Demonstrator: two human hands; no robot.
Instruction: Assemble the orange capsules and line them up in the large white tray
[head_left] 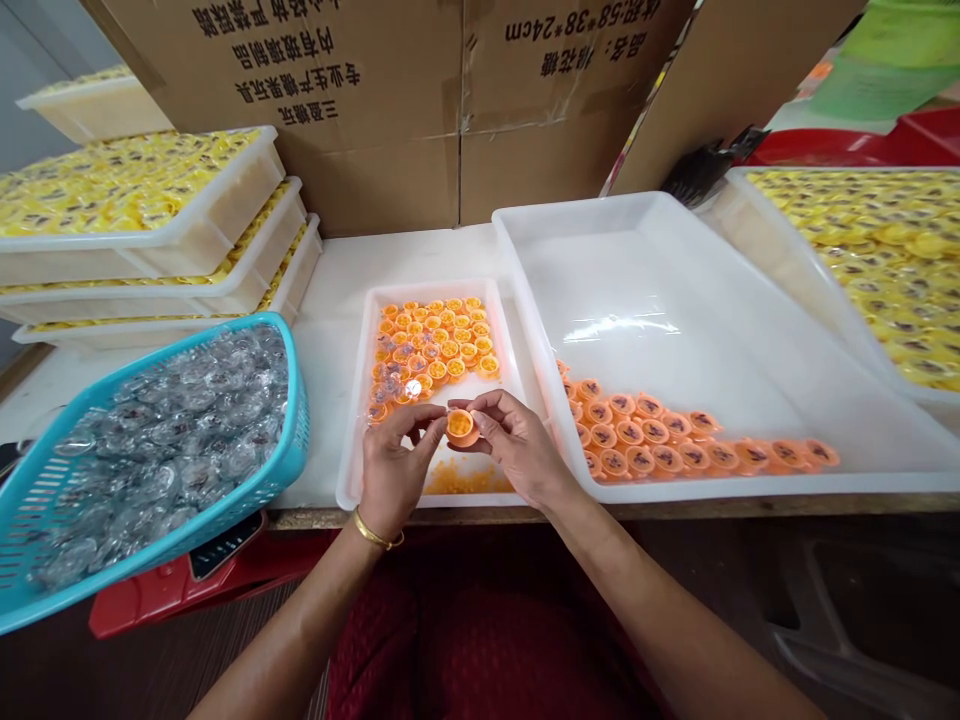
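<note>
Over the near part of the small white tray (355, 430), a little orange cup (460, 426) with yellow-orange contents is held between my fingertips. My left hand (395, 462) pinches its left side, thumb and fingers closed. From the other side, my right hand (525, 452) grips it the same way. Beyond my hands, several similar orange cups (442, 340) stand in rows in the tray, some at the left under shiny clear pieces. Loose orange-yellow bits (469, 475) lie on the tray floor close to me.
To the right, a large white tray (637, 300) holds rows of orange cups with dark-printed tops (652, 432). A blue basket (300, 420) of clear round lids (187, 430) sits at left. Stacked trays of yellow pieces (135, 190) and a cardboard box (375, 150) stand behind.
</note>
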